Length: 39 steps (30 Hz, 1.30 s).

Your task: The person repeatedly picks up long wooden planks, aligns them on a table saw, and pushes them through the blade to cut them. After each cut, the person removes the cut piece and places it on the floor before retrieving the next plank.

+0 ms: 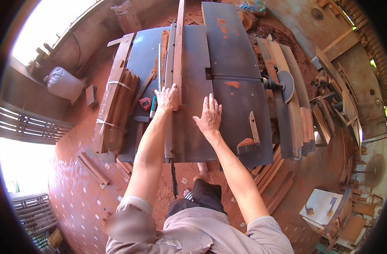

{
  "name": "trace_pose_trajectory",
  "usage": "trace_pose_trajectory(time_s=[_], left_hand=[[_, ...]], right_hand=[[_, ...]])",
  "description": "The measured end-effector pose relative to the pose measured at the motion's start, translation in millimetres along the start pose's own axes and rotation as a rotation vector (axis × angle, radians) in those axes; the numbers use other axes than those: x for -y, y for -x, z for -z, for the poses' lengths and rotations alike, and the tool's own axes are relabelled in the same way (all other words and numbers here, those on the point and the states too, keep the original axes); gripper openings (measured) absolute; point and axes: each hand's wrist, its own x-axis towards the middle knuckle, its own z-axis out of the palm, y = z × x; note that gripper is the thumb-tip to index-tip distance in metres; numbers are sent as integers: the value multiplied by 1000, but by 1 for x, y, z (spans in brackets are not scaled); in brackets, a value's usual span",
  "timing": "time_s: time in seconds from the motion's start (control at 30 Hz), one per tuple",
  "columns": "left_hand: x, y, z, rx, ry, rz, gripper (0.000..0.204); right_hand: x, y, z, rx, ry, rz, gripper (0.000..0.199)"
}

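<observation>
My left hand (167,97) is closed at the near end of a long reddish wooden strip (179,51). The strip lies lengthwise along a dark straight rail (169,67) on the dark machine table (193,127). My right hand (210,113) rests with fingers spread, low over or on the tabletop, beside a small dark slot (208,73); nothing is in it. Left of my left hand are a teal-handled tool (153,107) and a red tape measure (145,103). A pale ruler (159,63) lies farther up, near the rail.
Tied wooden boards (110,101) line the table's left edge. At right, a round disc (285,86) sits on a shaft beside more planks (293,110). A wooden-handled push block (251,142) lies near the right front. A white sack (64,83) stands at the left wall.
</observation>
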Motion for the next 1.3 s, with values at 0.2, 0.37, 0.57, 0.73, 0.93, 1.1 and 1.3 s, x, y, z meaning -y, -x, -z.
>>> trace_pose_trajectory(time_s=[0.2,0.37,0.57,0.73,0.93,1.1,1.3], left_hand=[[-3,-8,3,4,-33,5,86],[-1,-15,4,3,-18,1,87],[-1,-22,8,-26,-23,-33,96],[0,-28,11,-12,-31,-7,93],[-1,-40,14,-13,-16,-26,87],[2,-47,17,-19,-15,-17,85],[-8,-59,18,-41,14,-35,77]], right_hand=[[-6,-1,7,-27,-31,-23,99],[-9,-2,9,-33,-38,-29,99],[-17,-6,11,-42,-38,-43,99],[-20,-11,16,-57,-52,-37,99],[-28,-18,22,-83,-59,-43,99],[-33,-23,23,-91,-83,-41,99],[-46,-26,30,-108,-71,-64,99]])
